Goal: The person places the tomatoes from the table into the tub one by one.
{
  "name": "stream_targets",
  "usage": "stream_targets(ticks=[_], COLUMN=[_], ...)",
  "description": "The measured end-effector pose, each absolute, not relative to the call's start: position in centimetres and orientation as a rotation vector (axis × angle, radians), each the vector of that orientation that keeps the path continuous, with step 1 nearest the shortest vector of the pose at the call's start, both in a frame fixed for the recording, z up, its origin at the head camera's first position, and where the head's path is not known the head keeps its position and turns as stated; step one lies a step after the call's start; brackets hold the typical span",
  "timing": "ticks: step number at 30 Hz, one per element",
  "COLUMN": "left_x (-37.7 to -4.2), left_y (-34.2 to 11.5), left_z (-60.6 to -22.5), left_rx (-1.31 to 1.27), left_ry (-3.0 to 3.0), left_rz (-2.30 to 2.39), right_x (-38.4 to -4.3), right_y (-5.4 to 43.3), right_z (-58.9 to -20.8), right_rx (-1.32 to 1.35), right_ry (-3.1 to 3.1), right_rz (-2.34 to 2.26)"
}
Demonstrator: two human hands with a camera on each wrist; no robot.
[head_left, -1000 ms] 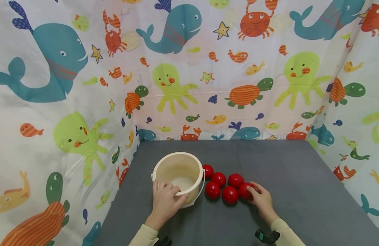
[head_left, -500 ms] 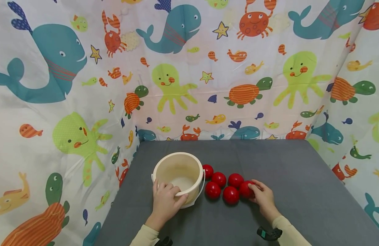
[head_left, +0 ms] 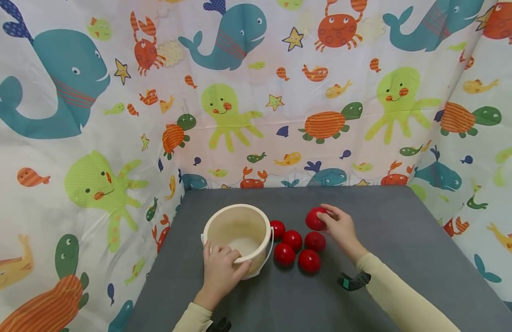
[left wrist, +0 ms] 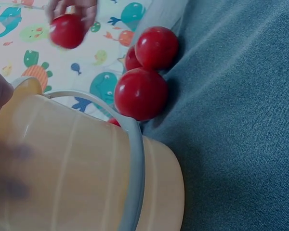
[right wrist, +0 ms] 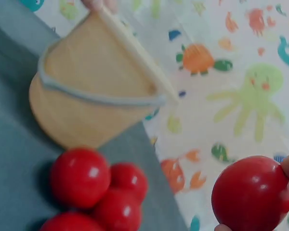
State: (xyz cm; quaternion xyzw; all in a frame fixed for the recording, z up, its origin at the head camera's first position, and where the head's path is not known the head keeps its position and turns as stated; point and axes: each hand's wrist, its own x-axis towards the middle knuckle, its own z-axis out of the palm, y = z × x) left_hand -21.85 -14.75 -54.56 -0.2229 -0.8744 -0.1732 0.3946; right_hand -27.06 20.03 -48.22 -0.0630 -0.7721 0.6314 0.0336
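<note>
A cream bucket [head_left: 216, 230] with a thin handle [left wrist: 136, 168] stands upright on the grey table. My left hand [head_left: 223, 272] grips its near rim, thumb outside and fingers over the edge. Between the thumb and fingers of my right hand [head_left: 341, 230] is a red ball [head_left: 316, 218], raised above the table in both wrist views. Several more red balls [head_left: 309, 261] lie in a cluster just right of the bucket. The bucket's inside [head_left: 241, 235] shows no ball in the head view.
Grey cloth covers the table [head_left: 376, 216]. A white curtain [head_left: 256, 97] printed with sea animals hangs behind it and along both sides. Each wrist wears a dark band, such as the right strap [head_left: 354, 281].
My right hand has lifted one red ball from the cluster's right end and carried it up and away toward the back. The left hand keeps its grip on the bucket rim.
</note>
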Motion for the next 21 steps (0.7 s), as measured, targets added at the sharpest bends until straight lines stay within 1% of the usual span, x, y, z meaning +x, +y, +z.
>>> stream_targets(ticks=[4, 9, 15, 21], left_x=[-21.8, -21.8, -21.9, -21.9], left_y=[-14.9, -14.9, -14.8, -14.7], left_z=[-54.5, -54.4, -54.5, -54.3], left_rx=[-0.562, -0.557, -0.564, -0.557], left_ry=[-2.227, -2.238, -2.223, -2.235], left_rz=[-0.441, -0.430, -0.426, -0.416], right_x=[-28.3, -29.3, -29.5, -29.5], right_y=[17.0, 13.3, 9.3, 6.1], right_z=[-46.2, -44.9, -44.1, -44.2], right_rx=[-0.092, -0.016, 0.038, 0.084], right_ry=[-2.363, -2.305, -2.273, -2.262], right_rz=[1.933, 2.022, 2.105, 2.157])
